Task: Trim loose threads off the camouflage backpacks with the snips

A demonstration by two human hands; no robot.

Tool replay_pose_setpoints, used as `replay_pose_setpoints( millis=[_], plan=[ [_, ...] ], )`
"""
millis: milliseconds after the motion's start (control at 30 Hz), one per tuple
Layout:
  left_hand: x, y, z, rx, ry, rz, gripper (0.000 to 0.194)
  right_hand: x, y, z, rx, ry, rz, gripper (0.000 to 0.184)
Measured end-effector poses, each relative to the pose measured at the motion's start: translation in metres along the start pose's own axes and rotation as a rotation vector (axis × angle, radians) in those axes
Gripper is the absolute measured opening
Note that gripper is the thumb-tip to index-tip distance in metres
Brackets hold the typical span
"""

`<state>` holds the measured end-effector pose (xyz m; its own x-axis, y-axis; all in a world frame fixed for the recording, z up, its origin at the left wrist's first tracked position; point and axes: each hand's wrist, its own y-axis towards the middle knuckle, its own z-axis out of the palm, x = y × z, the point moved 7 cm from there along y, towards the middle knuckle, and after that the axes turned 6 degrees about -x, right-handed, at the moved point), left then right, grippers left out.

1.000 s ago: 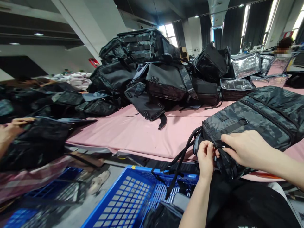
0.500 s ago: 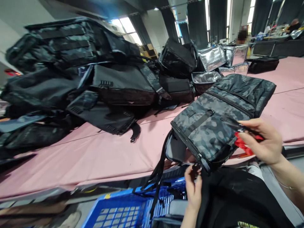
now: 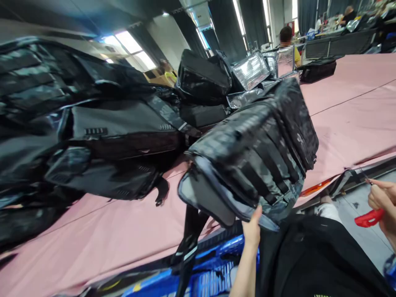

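Note:
A grey-black camouflage backpack is tilted above the pink table, its webbing-strapped face toward me and its grey-lined flap hanging open at the lower left. My left hand grips its bottom edge, thumb up against the fabric. Away from the bag, at the far right, my right hand is closed around what look like red-handled scissors; a thin dark tip pokes past the fingers, and much of the tool is hidden. Black straps dangle from the bag over a blue crate.
Dark bags are piled along the left of the pink table. Silver-lined bags lie behind. Below the table edge stands the blue crate. A black bag lies farther back; other people are in the background.
The backpack has been turned so its strapped side faces me. My right hand has left it and moved right with the red-handled tool. My left hand now grips the bag's edge; the view swung right.

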<state>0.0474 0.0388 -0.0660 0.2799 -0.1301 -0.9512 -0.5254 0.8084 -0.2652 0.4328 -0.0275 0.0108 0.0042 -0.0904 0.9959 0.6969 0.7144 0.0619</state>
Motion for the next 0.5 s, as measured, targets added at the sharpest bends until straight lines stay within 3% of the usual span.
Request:
replay_pose_setpoints(
  millis=[100, 167, 267, 367, 433, 500],
  plan=[
    [-0.031, 0.009, -0.011, -0.036, -0.187, -0.220, 0.038, -0.009, 0.003, -0.001, -0.027, 0.103, 0.148, 0.012],
    [-0.048, 0.020, -0.026, -0.084, -0.251, -0.231, 0.033, -0.018, 0.002, 0.006, 0.011, 0.112, 0.202, 0.012],
    [-0.061, 0.030, -0.064, -0.263, -0.240, -0.066, 0.028, -0.038, -0.006, 0.023, 0.083, 0.091, 0.289, 0.012],
    [-0.072, 0.013, -0.100, -0.508, -0.153, 0.154, 0.021, -0.061, -0.018, 0.043, 0.157, 0.062, 0.389, 0.013],
    [-0.091, -0.013, -0.108, -0.616, -0.122, 0.354, 0.021, -0.073, -0.026, 0.053, 0.190, 0.049, 0.439, 0.013],
    [-0.117, -0.039, -0.099, -0.551, -0.107, 0.535, 0.025, -0.080, -0.033, 0.063, 0.256, 0.038, 0.442, 0.010]
  ],
)
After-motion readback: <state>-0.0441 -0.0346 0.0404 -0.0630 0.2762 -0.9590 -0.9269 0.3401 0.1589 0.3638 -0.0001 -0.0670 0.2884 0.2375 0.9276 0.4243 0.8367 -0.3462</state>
